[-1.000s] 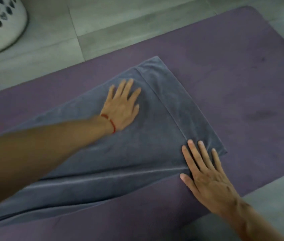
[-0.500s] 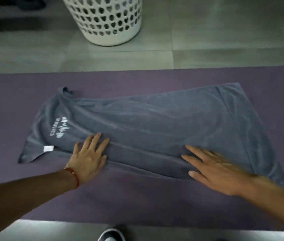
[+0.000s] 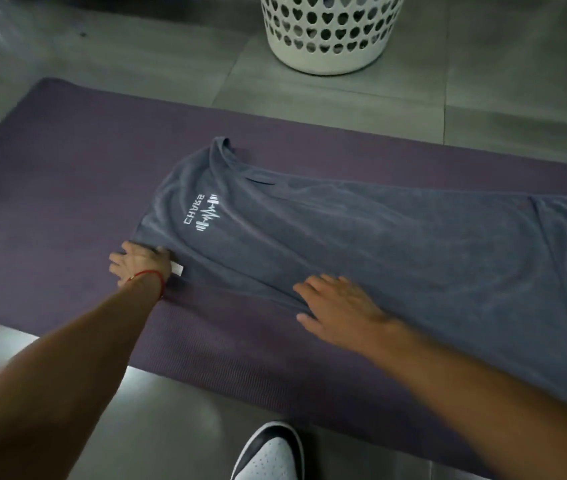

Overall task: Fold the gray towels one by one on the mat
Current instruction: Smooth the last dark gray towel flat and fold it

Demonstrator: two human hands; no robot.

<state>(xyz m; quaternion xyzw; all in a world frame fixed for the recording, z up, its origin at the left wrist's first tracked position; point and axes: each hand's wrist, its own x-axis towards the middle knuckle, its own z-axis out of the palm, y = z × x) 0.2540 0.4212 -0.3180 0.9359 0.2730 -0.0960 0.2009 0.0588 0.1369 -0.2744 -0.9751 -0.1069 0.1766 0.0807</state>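
Purple mat [image 3: 67,174] — gray towel [image 3: 379,244] corner under left hand [image 3: 140,263].

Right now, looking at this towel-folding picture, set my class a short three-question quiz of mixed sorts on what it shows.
1. True or false: the gray towel lies spread on the purple mat.
2. Which hand is at the towel's near corner beside the white tag? A) left hand B) right hand C) neither
3. Fill in: the white laundry basket stands on the ____, beyond the mat.

Key
1. True.
2. A: the left hand is at that corner; the right hand rests flat along the near edge.
3. Floor.
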